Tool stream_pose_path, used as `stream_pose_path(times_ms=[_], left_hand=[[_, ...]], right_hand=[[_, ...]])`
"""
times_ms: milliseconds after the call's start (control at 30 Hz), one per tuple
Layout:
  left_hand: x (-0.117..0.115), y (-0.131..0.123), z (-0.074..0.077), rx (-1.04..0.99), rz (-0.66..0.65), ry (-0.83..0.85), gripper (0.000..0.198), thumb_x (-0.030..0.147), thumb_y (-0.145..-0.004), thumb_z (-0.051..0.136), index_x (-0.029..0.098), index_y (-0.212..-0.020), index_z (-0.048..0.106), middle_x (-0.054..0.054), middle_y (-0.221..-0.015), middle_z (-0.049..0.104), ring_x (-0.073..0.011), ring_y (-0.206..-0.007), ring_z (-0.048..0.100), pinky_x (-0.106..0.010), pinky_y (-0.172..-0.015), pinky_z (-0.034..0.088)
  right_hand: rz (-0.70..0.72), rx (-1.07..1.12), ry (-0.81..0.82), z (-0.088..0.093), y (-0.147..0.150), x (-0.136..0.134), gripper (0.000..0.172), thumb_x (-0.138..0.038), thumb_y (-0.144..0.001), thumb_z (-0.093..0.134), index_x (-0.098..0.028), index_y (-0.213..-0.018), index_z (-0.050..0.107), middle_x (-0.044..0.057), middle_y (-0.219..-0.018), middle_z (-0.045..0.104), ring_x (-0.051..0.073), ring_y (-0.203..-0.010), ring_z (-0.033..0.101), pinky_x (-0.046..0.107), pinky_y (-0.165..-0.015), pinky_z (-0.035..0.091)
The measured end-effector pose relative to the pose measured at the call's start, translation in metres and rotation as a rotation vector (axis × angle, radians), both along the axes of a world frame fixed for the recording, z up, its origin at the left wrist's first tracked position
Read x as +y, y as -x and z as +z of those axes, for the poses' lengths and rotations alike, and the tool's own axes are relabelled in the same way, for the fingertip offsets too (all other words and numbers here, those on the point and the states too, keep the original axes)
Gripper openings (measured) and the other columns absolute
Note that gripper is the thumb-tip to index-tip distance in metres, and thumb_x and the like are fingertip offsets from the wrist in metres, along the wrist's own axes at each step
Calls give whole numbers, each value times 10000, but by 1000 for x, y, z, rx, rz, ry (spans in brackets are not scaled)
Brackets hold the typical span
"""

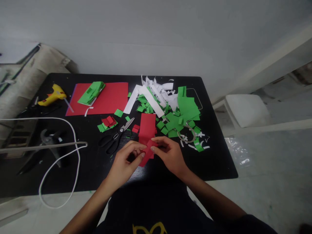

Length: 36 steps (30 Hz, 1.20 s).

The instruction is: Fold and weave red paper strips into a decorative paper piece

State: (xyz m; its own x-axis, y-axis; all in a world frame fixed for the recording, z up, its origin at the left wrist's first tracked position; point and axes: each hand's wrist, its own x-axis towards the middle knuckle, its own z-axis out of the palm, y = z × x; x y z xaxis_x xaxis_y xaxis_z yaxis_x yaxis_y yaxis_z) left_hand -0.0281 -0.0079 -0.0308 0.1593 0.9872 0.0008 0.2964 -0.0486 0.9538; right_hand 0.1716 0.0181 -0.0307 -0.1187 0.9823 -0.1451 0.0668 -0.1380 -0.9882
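Observation:
Both my hands grip one small folded piece of red paper (148, 151) above the table's front part. Thumb and fingers of my left hand (128, 159) pinch its left side. At its upper right end, my right hand (169, 154) pinches it too. Beneath and beyond it lies a longer red paper strip (147, 126), partly hidden by my hands. Black-handled scissors (118, 135) rest to the left, blades pointing away from me. A small stack of red and green paper pieces (108, 123) sits farther left.
Green scraps (185, 112) and white paper strips (152, 99) are heaped at the back right. Red sheets (114, 97) bear a folded green bundle (91, 93). A yellow glue gun (54, 95), a white cable (78, 162) and pliers (50, 142) occupy the left. A white stool (246, 110) stands right.

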Motion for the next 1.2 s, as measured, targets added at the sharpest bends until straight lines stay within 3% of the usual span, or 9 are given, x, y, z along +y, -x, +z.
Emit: stream_pose_path(times_ms=[300, 467, 633, 767, 900, 1200], left_hand=[[0, -2, -1, 105, -52, -55, 296, 226, -921, 737, 269, -1207, 677, -8, -989, 614, -163, -842, 599, -286, -752, 492], [-5, 0, 3, 165, -107, -38, 456, 292, -886, 804, 284, -1303, 621, -3, -994, 614, -169, -852, 592, -283, -745, 486], [-5, 9, 6, 66, -113, -51, 273, 218, -1047, 569, 271, -1304, 643, -24, -1020, 680, -162, -895, 645, -282, -812, 516], [0, 13, 14, 121, -296, -218, 422, 59, -1032, 473, 296, -1314, 679, -54, -1144, 627, -168, -1027, 641, -286, -876, 525], [5, 12, 22, 200, -468, -257, 570, -54, -944, 451, 312, -1310, 690, -58, -1176, 568, -176, -1085, 605, -305, -922, 529], [2, 10, 22, 353, -560, -297, 561, -98, -846, 487, 278, -1203, 701, -56, -1124, 539, -196, -1017, 587, -335, -850, 538]], right_hand=[[1, -24, -4, -2, 0, 0, 249, -208, -857, 729, -237, -1096, 793, 61, -1130, 815, 220, -1005, 763, 344, -855, 611], [-6, -103, -60, 1, 0, 0, 183, -223, -885, 708, -223, -1035, 812, 66, -1051, 823, 223, -950, 769, 338, -812, 601], [35, -100, -26, 2, -1, 2, 167, -212, -882, 696, -203, -993, 820, 70, -997, 832, 227, -901, 782, 343, -796, 602], [130, -88, 31, 0, -1, 3, 170, -170, -858, 692, -191, -971, 817, 72, -977, 838, 240, -911, 797, 356, -823, 613], [226, -71, 59, -1, 0, 2, 198, -116, -845, 674, -181, -970, 813, 77, -983, 841, 238, -924, 807, 353, -843, 621], [298, -110, 12, 7, -4, 3, 236, -64, -848, 627, -192, -891, 821, 33, -903, 837, 190, -853, 790, 288, -793, 593]])
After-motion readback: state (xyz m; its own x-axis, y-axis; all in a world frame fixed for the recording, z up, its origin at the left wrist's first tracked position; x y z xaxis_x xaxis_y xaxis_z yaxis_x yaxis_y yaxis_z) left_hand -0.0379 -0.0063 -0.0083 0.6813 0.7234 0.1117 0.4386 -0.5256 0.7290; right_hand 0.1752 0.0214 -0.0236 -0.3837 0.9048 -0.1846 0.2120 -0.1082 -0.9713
